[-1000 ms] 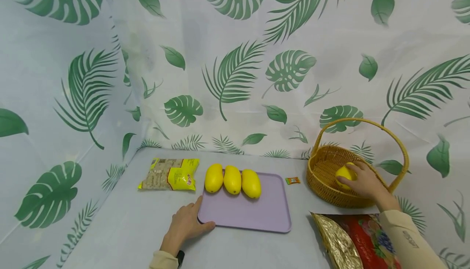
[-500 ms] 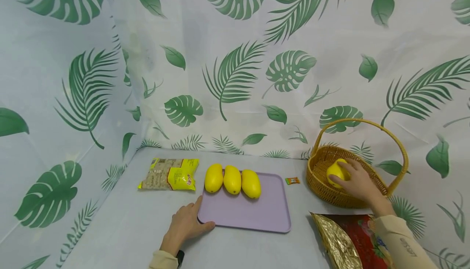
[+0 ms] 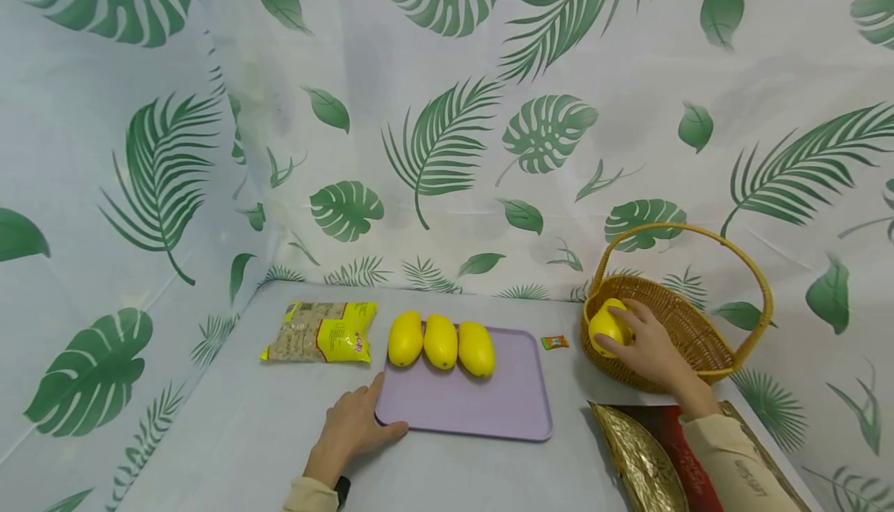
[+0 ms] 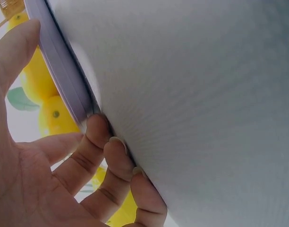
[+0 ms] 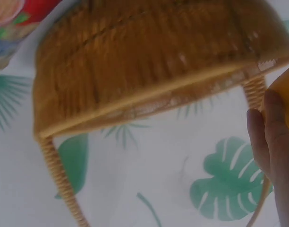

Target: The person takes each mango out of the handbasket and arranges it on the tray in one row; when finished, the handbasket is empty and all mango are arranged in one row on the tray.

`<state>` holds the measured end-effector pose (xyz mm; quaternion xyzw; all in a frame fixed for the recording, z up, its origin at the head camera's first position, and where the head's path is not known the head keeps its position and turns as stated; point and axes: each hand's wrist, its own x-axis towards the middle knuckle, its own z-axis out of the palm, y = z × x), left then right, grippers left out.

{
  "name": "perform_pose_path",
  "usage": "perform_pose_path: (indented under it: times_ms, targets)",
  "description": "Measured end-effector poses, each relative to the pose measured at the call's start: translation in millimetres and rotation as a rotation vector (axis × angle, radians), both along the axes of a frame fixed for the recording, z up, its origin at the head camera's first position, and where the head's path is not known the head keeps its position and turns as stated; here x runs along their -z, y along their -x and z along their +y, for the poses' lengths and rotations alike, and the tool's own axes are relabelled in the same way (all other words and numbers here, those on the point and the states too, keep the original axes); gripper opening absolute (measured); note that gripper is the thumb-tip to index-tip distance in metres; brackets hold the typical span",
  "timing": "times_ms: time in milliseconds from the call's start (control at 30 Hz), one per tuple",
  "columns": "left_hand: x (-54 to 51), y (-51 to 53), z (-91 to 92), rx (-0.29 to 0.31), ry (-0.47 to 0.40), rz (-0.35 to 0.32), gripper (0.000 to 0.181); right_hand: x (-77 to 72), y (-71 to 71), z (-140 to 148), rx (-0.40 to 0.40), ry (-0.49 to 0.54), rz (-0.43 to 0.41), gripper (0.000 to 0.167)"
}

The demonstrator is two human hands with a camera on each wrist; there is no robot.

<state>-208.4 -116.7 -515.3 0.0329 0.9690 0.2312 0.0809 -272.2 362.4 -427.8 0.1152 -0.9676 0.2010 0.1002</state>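
Note:
My right hand (image 3: 648, 349) grips a yellow mango (image 3: 604, 329) at the left rim of a wicker basket (image 3: 687, 326). In the right wrist view, that mango (image 5: 287, 92) is cut off by the right edge, with fingers against it. Three more yellow mangoes (image 3: 440, 342) lie side by side along the back left of a lilac tray (image 3: 468, 407). My left hand (image 3: 354, 423) rests at the tray's near left corner, thumb along the front edge and fingers at the left side. In the left wrist view, the thumb touches the tray rim (image 4: 64, 71) and the fingertips rest on the table.
A yellow and clear packet (image 3: 321, 332) lies left of the tray. Between tray and basket is a small orange and green sachet (image 3: 555, 342). A red and gold bag (image 3: 649, 450) lies at the front right, partly under my right forearm. The basket's tall handle (image 3: 698, 231) arches over it.
My right hand has carried the mango leftward, from the middle of the basket to its left rim. The left hand and the tray have stayed in place.

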Motion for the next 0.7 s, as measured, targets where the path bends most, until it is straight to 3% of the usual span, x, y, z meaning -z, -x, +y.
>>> perform_pose_path:
  times_ms: [533, 700]
  targets:
    - [3.9, -0.6, 0.4, -0.001, -0.015, 0.025, 0.1, 20.1, 10.5, -70, -0.102, 0.061, 0.027, 0.063]
    - [3.4, -0.7, 0.2, -0.002, -0.017, 0.021, 0.1, 31.5, 12.8, -89, -0.109, 0.078, -0.013, 0.063]
